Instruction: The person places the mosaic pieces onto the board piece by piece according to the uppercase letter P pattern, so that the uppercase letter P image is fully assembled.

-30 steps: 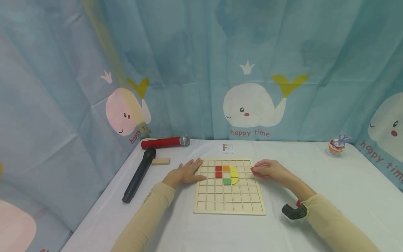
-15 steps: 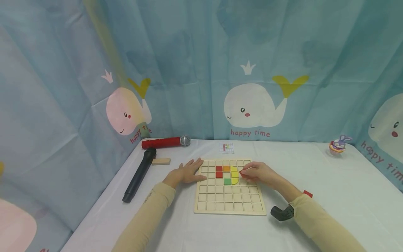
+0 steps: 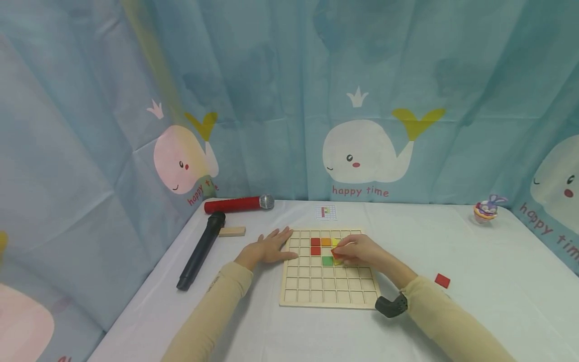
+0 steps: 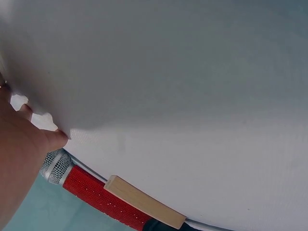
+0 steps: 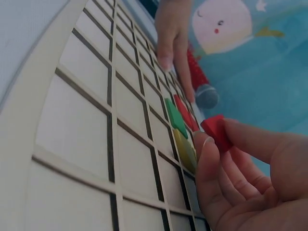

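Observation:
A wooden grid board (image 3: 316, 296) lies on the white table. Flat on its left edge rests my left hand (image 3: 270, 246), fingers spread. My right hand (image 3: 362, 250) pinches a red square tile (image 5: 219, 132) between thumb and fingertips, tilted close above the board's coloured tiles. In the grid sit two red tiles, one being the upper red tile (image 3: 315, 242), with an orange tile (image 3: 325, 242) beside it and a green tile (image 3: 327, 261) lower down. Yellow rounded tiles (image 5: 185, 150) are partly hidden behind my right fingers.
Another red tile (image 3: 442, 280) lies right of the board. A small pattern card (image 3: 326, 212) is behind it. At left are a red microphone (image 3: 235, 204), a black microphone (image 3: 201, 251) and a wooden block (image 3: 232, 232). A bunny toy (image 3: 485, 209) stands far right.
My right hand has moved left from the board's right edge to over the yellow tiles, carrying the red tile. The loose red tile has come out from behind the sleeve. My left hand stays put.

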A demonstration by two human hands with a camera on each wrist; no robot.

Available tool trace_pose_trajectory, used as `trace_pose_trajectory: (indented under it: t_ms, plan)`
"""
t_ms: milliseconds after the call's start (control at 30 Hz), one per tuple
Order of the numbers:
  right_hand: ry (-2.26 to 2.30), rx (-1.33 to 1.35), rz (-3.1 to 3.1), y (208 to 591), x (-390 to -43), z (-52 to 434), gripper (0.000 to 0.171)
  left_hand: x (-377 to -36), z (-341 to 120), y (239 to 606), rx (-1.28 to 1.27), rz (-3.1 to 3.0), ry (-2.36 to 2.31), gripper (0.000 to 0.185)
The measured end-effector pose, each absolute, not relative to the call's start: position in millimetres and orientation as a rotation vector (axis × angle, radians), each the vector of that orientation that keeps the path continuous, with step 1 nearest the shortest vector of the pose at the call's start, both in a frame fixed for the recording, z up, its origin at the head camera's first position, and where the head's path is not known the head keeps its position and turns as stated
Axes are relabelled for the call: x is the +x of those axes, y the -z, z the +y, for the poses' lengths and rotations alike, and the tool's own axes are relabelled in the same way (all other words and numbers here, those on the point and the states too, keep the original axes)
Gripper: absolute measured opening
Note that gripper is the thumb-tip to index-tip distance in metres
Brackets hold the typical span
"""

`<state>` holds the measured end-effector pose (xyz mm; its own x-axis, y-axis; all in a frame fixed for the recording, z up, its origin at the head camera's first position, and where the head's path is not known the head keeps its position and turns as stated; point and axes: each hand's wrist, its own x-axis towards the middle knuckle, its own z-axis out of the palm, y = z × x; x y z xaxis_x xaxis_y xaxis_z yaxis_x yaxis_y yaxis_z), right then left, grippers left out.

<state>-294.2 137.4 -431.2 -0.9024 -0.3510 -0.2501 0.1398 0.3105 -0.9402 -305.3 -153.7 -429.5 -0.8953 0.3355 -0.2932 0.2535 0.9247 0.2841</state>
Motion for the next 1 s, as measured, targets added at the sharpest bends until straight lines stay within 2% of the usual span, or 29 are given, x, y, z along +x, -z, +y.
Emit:
trace_pose_trajectory:
  t_ms: [1000]
  plan:
    - [1.505, -0.164, 2.357, 423, -283, 97, 0.015, -304, -152, 427, 0.454, 2.736, -0.35, 0.086]
